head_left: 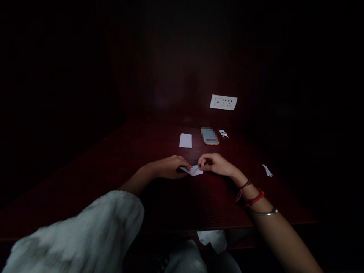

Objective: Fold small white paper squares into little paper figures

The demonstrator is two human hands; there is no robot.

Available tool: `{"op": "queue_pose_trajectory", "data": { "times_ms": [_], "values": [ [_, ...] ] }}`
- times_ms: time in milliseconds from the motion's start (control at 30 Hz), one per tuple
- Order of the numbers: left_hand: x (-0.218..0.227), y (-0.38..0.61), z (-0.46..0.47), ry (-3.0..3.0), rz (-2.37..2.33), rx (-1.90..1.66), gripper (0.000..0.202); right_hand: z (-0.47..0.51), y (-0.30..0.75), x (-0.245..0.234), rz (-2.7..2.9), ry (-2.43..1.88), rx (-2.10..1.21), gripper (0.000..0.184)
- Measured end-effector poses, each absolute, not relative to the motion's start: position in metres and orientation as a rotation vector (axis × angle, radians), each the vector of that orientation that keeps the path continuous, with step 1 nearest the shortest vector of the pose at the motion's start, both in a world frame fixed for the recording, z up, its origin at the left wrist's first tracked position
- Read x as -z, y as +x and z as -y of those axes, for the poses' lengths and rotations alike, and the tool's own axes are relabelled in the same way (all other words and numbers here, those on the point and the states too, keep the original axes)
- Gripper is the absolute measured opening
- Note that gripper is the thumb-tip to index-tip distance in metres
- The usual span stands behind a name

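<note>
A small folded white paper (194, 170) lies on the dark red table (176, 201). My left hand (170, 167) rests on the table with its fingers closed on the paper's left end. My right hand (215, 164) pinches the paper's right end with thumb and fingers. The right wrist wears red cords and a thin metal bangle. A white fluffy sleeve covers my left upper arm.
Farther back on the table lie a white paper square (185, 140), a phone (209, 136) and a small paper scrap (223, 133). Another scrap (267, 170) lies at the right. A white wall socket (223, 102) sits behind. The surroundings are dark.
</note>
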State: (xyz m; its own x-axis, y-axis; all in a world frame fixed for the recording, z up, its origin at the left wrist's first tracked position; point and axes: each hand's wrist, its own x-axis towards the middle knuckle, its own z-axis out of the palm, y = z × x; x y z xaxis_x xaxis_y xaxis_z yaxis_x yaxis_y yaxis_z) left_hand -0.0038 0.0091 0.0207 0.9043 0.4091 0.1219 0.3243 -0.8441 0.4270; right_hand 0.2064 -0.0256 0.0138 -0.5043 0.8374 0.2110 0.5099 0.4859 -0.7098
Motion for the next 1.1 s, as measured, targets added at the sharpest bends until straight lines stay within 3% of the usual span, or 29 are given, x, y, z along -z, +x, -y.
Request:
{"op": "queue_pose_trajectory", "data": {
  "times_ms": [233,633,1100],
  "values": [
    [-0.019,-0.001,-0.01,2.735,-0.616,-0.345,0.018,0.037,0.204,-0.021,2.317,-1.006,-1.193,0.026],
    [-0.02,-0.004,-0.021,2.541,-0.716,-0.308,0.024,0.039,0.188,-0.01,2.401,-1.221,-0.442,0.026],
    [-0.019,-0.004,-0.02,2.522,-0.866,-0.342,0.029,0.032,0.202,-0.004,2.347,-1.301,-0.616,0.027]
  ]
}}
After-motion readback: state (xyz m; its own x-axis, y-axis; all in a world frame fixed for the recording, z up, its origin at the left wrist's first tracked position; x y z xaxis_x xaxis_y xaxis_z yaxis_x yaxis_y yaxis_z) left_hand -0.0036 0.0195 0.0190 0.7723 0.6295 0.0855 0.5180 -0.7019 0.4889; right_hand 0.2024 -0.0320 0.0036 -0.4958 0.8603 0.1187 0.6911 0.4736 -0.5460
